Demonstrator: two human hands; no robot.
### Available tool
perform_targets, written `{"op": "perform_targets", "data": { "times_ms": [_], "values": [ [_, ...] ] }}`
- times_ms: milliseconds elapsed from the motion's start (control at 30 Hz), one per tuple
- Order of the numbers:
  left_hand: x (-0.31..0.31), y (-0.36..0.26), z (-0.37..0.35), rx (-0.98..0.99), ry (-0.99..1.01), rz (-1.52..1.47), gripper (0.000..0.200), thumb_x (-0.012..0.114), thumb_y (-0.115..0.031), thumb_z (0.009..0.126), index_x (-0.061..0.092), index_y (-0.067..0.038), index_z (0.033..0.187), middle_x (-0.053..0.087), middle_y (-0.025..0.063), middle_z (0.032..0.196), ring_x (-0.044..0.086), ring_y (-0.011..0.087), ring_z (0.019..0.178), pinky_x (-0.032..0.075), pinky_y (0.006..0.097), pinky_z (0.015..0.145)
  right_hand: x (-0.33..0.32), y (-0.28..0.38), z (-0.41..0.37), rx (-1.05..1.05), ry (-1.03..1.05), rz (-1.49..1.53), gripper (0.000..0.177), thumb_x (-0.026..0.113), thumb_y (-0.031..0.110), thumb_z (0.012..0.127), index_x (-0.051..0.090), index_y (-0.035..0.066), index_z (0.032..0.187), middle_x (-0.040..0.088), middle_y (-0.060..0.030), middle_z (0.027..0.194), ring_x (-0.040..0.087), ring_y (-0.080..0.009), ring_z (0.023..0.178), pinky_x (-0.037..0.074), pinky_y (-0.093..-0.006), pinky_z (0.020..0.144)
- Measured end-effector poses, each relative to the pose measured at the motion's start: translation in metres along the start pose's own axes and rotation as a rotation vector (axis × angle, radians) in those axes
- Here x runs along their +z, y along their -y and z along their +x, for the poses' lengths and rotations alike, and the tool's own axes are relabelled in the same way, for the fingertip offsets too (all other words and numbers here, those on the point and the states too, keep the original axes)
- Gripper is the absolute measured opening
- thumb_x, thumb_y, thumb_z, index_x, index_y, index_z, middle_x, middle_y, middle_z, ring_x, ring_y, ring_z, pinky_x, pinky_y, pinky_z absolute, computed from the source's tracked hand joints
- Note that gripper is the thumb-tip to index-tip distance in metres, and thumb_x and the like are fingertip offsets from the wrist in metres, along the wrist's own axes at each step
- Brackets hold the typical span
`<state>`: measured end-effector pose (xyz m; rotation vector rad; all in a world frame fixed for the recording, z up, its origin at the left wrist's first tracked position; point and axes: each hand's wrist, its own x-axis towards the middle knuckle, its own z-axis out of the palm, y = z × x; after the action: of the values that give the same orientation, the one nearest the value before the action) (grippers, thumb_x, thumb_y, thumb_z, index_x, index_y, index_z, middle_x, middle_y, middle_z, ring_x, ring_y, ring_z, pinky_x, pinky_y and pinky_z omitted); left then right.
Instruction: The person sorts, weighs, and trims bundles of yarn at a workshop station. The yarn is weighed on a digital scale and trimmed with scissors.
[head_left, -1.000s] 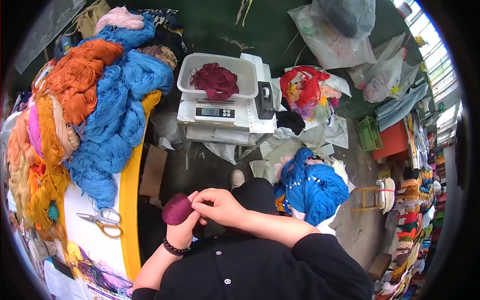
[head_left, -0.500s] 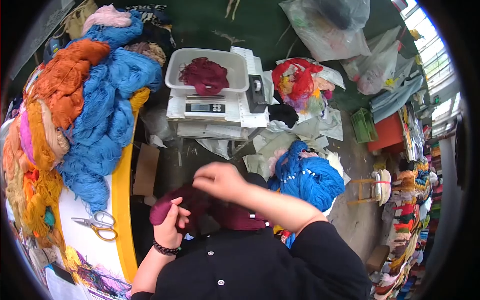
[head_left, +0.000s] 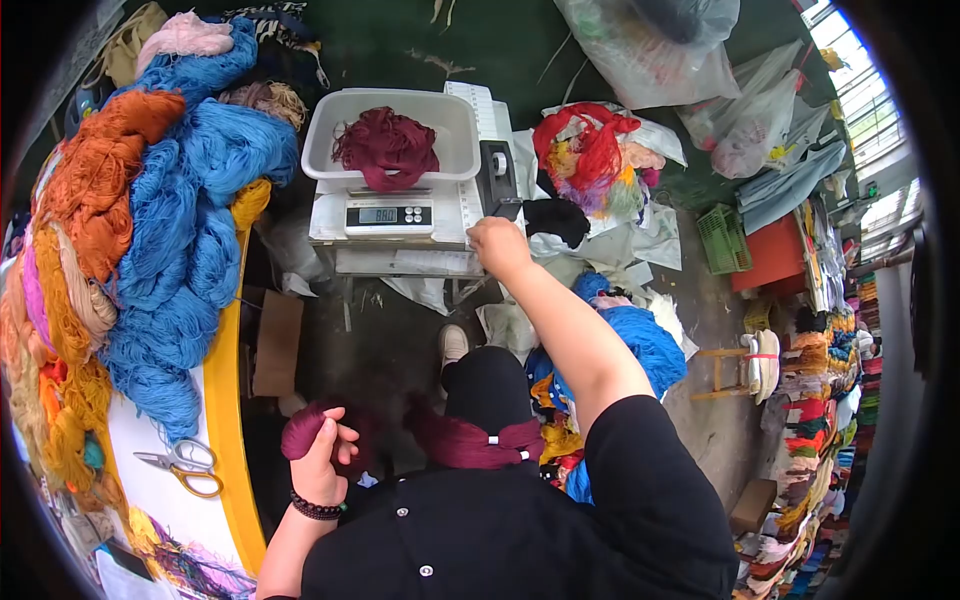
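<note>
A maroon yarn bundle [head_left: 308,430] is in my left hand [head_left: 325,462], looped over the hand with the fingers curled. More maroon yarn [head_left: 470,442] with white bands lies across my lap. My right hand [head_left: 498,246] is at the front right corner of the scale table, its fingers pressed together; what they hold, if anything, is too small to make out. Just left of that hand is a digital scale [head_left: 390,217] with a lit display. On the scale sits a white plastic tub [head_left: 464,130] with a maroon skein [head_left: 388,148] inside.
Blue yarn [head_left: 165,270] and orange yarn [head_left: 120,170] are heaped on the left table, near scissors [head_left: 185,465]. Right of the scale lie a red multicoloured bundle [head_left: 580,150] and blue yarn [head_left: 640,345]. Plastic bags [head_left: 650,60] and a green basket [head_left: 724,240] are beyond.
My right hand has moved from near my left hand up to the scale table's corner. The left hand still holds the maroon bundle. The view has shifted slightly.
</note>
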<state>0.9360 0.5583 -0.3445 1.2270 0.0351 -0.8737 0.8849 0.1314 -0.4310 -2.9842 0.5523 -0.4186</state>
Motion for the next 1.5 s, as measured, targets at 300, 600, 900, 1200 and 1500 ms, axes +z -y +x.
{"op": "perform_targets", "data": {
  "times_ms": [300,600,900,1200,1500],
  "values": [
    [0.003,0.002,0.005,-0.031,-0.028,-0.010,0.021,0.058,-0.018,0.093,0.063,-0.003,0.106,0.065,0.0056,0.076,0.050,0.0085,0.055,0.046,0.0252,0.059,0.006,-0.016,0.006,0.072,-0.007,0.234,0.016,0.072,0.014,0.067,0.073,0.008,0.081,0.067,-0.0106,0.086,0.063,-0.0295,0.084,0.051,-0.0389,0.075],
    [0.003,0.004,0.006,-0.079,-0.040,-0.042,0.021,0.058,-0.017,0.093,0.062,-0.002,0.107,0.065,0.0056,0.076,0.051,0.0087,0.056,0.047,0.0258,0.060,-0.006,0.003,0.001,0.159,-0.059,0.235,0.009,0.070,0.013,0.068,0.070,0.007,0.076,0.065,-0.0109,0.082,0.062,-0.0316,0.084,0.049,-0.0419,0.074],
    [-0.005,0.006,0.009,-0.088,-0.038,-0.057,0.019,0.057,-0.015,0.092,0.063,-0.002,0.105,0.065,0.0061,0.076,0.051,0.0093,0.057,0.047,0.0262,0.061,-0.055,0.114,-0.050,-0.183,-0.111,0.370,0.045,0.071,0.018,0.077,0.060,0.013,0.120,0.060,-0.0029,0.071,0.057,-0.0243,0.068,0.043,-0.0377,0.063],
    [-0.012,0.000,0.009,-0.099,-0.063,-0.091,0.019,0.058,-0.013,0.090,0.063,-0.001,0.104,0.065,0.0063,0.076,0.052,0.0093,0.057,0.047,0.0259,0.062,-0.096,0.094,0.078,-0.159,-0.363,0.160,0.086,0.077,0.015,0.068,0.034,0.005,0.141,0.063,-0.0066,0.103,0.058,-0.0264,0.095,0.041,-0.0395,0.086],
    [-0.019,-0.005,0.009,-0.076,-0.097,-0.109,0.020,0.058,-0.012,0.089,0.062,0.000,0.104,0.065,0.0063,0.075,0.052,0.0091,0.056,0.047,0.0260,0.062,-0.058,0.103,0.124,-0.268,-0.274,-0.113,0.080,0.065,0.001,0.068,0.036,0.011,0.141,0.060,-0.0089,0.099,0.057,-0.0290,0.097,0.043,-0.0431,0.090]
  ]
}}
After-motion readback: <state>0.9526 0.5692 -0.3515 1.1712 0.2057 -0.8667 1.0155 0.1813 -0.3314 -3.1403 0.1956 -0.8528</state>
